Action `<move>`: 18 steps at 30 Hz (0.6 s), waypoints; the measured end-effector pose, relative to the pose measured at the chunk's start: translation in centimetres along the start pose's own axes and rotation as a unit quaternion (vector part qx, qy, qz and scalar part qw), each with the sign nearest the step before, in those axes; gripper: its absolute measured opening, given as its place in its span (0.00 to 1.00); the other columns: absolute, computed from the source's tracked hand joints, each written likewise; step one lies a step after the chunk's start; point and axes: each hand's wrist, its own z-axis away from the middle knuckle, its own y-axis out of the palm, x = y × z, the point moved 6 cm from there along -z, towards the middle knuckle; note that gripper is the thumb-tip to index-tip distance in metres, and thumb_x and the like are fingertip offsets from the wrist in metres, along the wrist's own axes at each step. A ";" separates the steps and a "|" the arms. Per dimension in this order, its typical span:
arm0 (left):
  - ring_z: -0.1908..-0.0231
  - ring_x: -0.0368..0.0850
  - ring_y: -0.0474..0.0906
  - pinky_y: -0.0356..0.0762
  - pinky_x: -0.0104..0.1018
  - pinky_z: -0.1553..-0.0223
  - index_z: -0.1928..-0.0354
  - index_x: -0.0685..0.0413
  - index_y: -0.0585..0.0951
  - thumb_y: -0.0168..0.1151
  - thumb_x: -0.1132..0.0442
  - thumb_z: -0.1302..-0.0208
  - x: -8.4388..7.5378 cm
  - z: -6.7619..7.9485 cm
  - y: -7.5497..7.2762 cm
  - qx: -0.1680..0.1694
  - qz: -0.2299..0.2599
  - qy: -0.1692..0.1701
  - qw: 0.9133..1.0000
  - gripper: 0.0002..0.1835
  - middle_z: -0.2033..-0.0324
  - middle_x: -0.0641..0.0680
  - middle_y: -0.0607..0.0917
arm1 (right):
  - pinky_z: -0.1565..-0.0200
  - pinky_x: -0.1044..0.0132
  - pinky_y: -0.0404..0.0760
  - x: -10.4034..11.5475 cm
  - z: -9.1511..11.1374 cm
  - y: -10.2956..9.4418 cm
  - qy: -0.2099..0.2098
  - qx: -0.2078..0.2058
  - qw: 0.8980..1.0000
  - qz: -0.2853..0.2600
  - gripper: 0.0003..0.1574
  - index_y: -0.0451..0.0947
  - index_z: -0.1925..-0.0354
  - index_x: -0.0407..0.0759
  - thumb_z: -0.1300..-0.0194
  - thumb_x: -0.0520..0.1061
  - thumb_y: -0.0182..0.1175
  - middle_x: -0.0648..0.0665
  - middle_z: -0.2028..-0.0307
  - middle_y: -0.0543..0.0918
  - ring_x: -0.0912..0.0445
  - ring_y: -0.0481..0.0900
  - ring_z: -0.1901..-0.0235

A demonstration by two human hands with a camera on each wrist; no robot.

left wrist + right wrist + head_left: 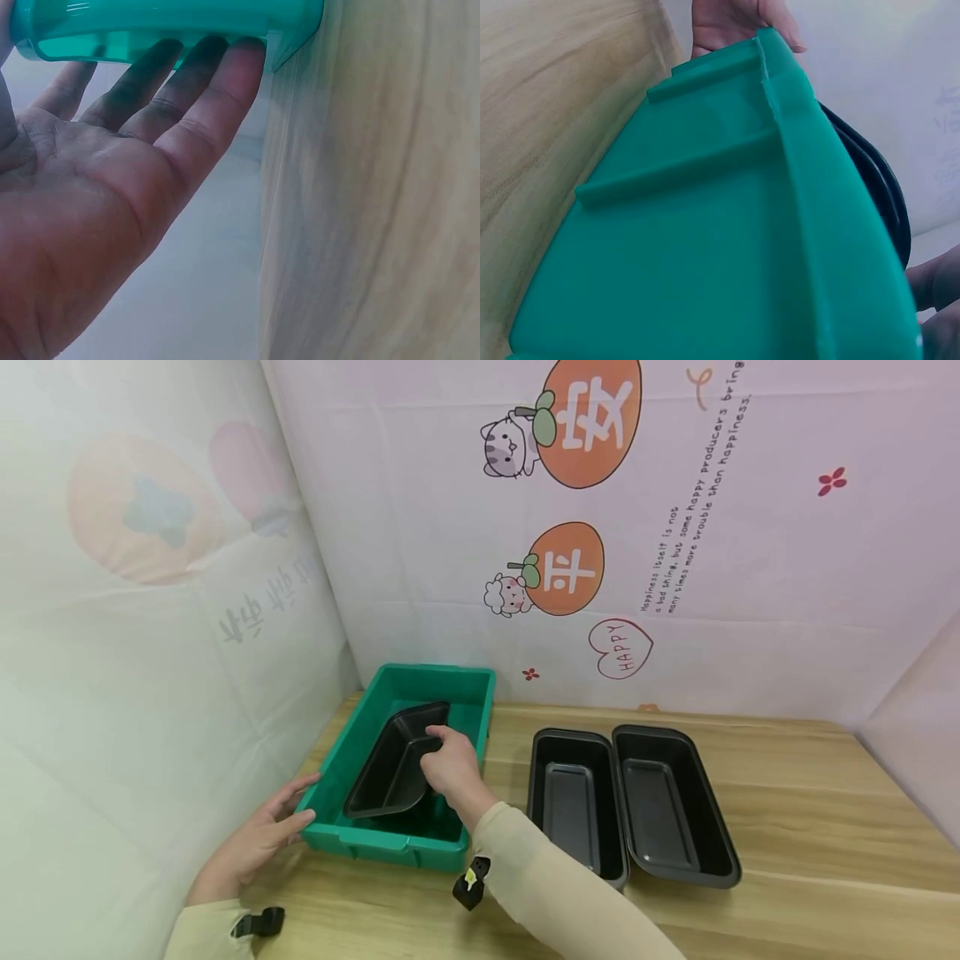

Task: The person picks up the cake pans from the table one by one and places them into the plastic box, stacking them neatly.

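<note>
A black loaf pan [384, 768] lies tilted inside a green plastic bin [438, 853] at the left of the table in the head view. My right hand [455, 770] pinches the pan's right edge between thumb and fingers. At the bin's near left corner, my left hand [251, 843] holds the rim, thumb over it and fingers along the outer side. The left wrist view has those fingertips [238, 64] right under the rim. From the right wrist, the bin's ribbed side wall hides most of the pan.
Two more black loaf pans stand side by side right of the bin, a nearer-left pan [573, 802] and a right-hand pan [667, 810]. They rest on a wooden table [810, 827]. A printed cloth [750, 660] hangs behind, and a white cloth [187, 710] borders the left side.
</note>
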 end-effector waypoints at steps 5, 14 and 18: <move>0.30 0.72 0.44 0.66 0.65 0.44 0.23 0.48 0.52 0.51 0.58 0.23 0.0 0.0 0.1 0.000 -0.001 0.001 1.000 0.32 0.26 0.70 0.43 | 0.83 0.64 0.63 -0.1 0.0 0.1 -0.004 0.011 0.999 0.044 0.39 0.72 0.34 0.51 0.40 0.27 0.48 0.41 0.32 0.66 0.54 0.66 0.80; 0.30 0.71 0.44 0.67 0.62 0.44 0.23 0.48 0.52 0.51 0.58 0.23 -0.1 0.0 0.2 -0.004 -0.003 -0.001 1.000 0.32 0.26 0.69 0.44 | 0.73 0.61 0.80 -0.2 0.7 0.1 0.006 0.042 0.999 0.025 0.32 0.74 0.38 0.44 0.39 0.28 0.51 0.37 0.39 0.71 0.50 0.78 0.69; 0.31 0.71 0.45 0.68 0.60 0.45 0.23 0.48 0.52 0.51 0.58 0.23 0.0 0.1 0.1 -0.007 -0.004 -0.001 1.000 0.32 0.27 0.69 0.45 | 0.71 0.62 0.82 -0.2 1.1 0.1 0.001 0.049 0.999 0.008 0.24 0.77 0.44 0.43 0.37 0.31 0.55 0.38 0.44 0.74 0.52 0.78 0.72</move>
